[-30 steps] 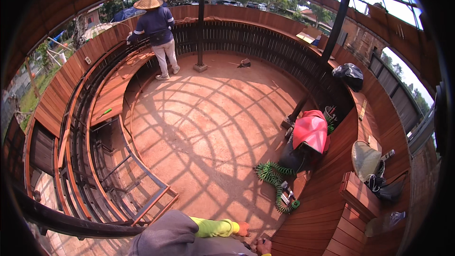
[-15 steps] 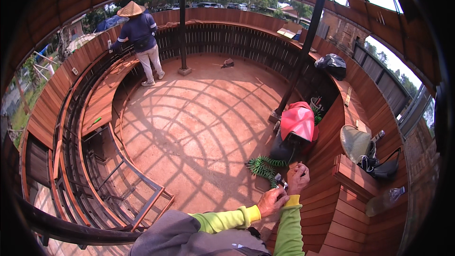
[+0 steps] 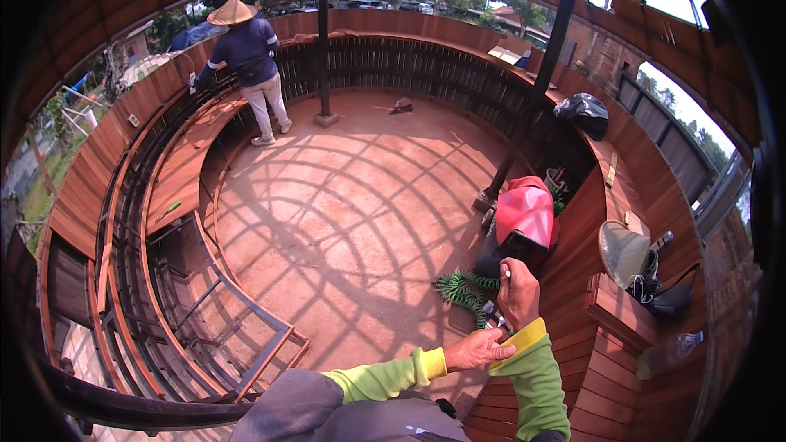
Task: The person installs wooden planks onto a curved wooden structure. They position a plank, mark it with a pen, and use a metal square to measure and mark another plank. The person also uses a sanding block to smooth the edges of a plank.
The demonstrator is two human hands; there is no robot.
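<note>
Now higher, right hand tight round a thin pale stick, with left hand at yellow cuff, grip unclear.

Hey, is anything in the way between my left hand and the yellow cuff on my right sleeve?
Nothing visible is: the left hand is right at the yellow cuff, its fingers seeming to touch it. The green coiled hose lies on the floor beyond, outside that path.

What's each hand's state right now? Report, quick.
Left hand: at the right yellow cuff; whether it grips cannot be told.
Right hand: closed on a small pale object, kind unclear.
</note>
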